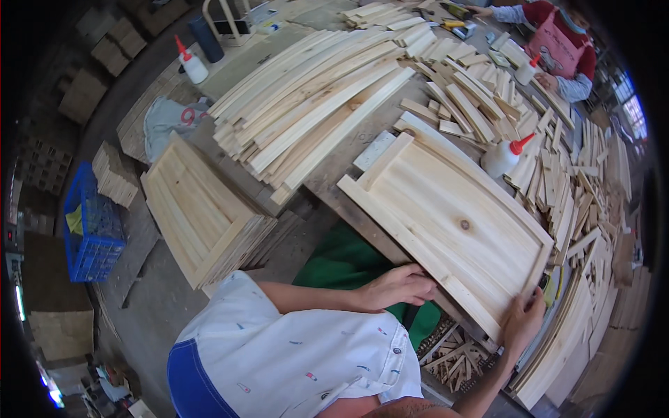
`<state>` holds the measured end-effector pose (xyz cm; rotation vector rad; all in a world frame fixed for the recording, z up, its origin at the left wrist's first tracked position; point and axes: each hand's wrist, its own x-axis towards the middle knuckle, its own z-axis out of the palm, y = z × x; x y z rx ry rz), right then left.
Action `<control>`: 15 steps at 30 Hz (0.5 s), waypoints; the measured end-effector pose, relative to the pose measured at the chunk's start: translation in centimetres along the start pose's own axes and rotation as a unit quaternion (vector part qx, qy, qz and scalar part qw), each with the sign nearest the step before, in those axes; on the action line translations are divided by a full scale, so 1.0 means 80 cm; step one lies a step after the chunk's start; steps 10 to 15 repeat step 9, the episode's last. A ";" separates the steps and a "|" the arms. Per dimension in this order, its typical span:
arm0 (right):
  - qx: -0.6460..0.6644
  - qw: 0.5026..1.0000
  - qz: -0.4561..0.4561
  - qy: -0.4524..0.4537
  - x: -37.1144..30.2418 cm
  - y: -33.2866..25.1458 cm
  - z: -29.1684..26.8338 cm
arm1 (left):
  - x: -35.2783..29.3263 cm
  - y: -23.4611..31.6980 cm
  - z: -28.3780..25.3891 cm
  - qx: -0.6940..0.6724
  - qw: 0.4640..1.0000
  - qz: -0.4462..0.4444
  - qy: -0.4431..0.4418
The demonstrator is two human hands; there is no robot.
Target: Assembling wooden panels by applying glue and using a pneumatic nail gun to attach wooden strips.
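A pale wooden panel with raised strips along its edges lies slantwise on the workbench in front of me. One dark knot marks its face. My right hand grips the panel's near right corner, its fingers bent over the end. By those fingers is a small yellow-green object, partly hidden. My left hand is closed at the panel's near long edge, fingers curled in. Whatever is in it, if anything, is hidden. A white bottle with a red nozzle stands just beyond the panel.
Long wooden strips are piled on the far bench, short offcuts on the right. To the left are stacked finished panels and a blue crate. A second glue-type bottle stands far left. A person in a pink apron works across.
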<state>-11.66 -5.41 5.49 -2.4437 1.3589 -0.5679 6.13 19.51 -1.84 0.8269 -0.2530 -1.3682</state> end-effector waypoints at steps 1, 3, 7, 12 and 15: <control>0.029 0.999 0.010 0.012 -0.002 -0.005 -0.011 | 0.011 -0.004 0.005 -0.050 0.999 0.010 0.012; -0.009 1.000 -0.010 0.023 -0.007 0.004 -0.018 | 0.032 -0.018 0.010 -0.112 0.993 0.045 0.009; 0.090 0.996 0.028 -0.009 -0.011 0.053 0.005 | 0.037 -0.014 0.021 -0.098 0.990 0.084 0.052; 0.315 0.946 0.068 -0.015 -0.012 0.061 0.009 | 0.026 -0.001 0.016 -0.043 0.995 0.083 0.026; 0.315 0.946 0.068 -0.015 -0.012 0.061 0.009 | 0.026 -0.001 0.016 -0.043 0.995 0.083 0.026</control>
